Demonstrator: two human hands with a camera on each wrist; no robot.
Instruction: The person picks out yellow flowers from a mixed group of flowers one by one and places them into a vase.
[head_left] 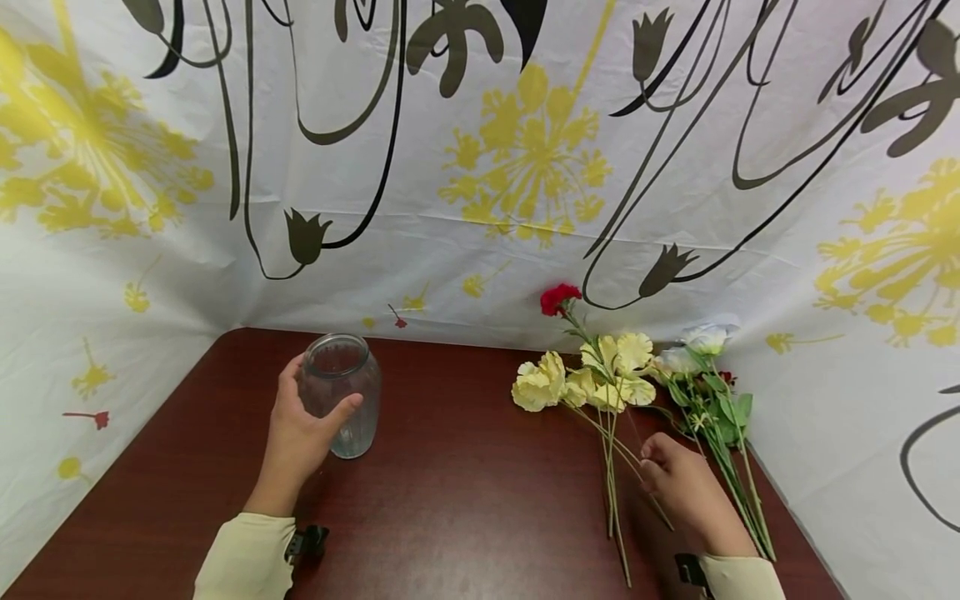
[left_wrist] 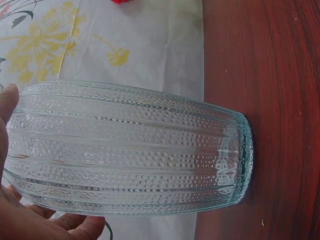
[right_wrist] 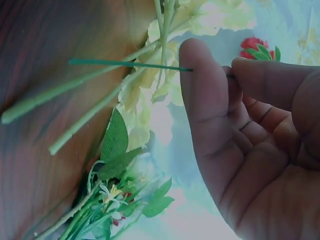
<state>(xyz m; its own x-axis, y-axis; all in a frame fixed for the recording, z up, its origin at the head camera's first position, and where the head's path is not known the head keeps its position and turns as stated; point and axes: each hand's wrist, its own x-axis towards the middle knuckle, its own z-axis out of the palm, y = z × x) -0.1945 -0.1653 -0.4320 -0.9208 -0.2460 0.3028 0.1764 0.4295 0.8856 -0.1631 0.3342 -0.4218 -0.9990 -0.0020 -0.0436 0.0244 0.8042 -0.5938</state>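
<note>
On the left half of the table, my left hand (head_left: 300, 437) holds a clear glass vase (head_left: 358, 421), thumb on the near side and fingers round the far side. The vase, ribbed and dotted in the left wrist view, is upright with its mouth up. At the right, my right hand (head_left: 686, 492) pinches a thin green stem (right_wrist: 130, 64) between thumb and forefinger. This stem appears to belong to the red carnation (head_left: 560, 298), whose bloom stands above the yellow flowers (head_left: 540, 383). Those lie on the table, long stems pointing toward me.
Right of the yellow flowers lies a bunch of white flowers (head_left: 708, 337) with green leaves (head_left: 727, 417) and small red blooms, along the table's right edge. A patterned white cloth (head_left: 420, 183) hangs behind and beside the dark red-brown table (head_left: 465, 500).
</note>
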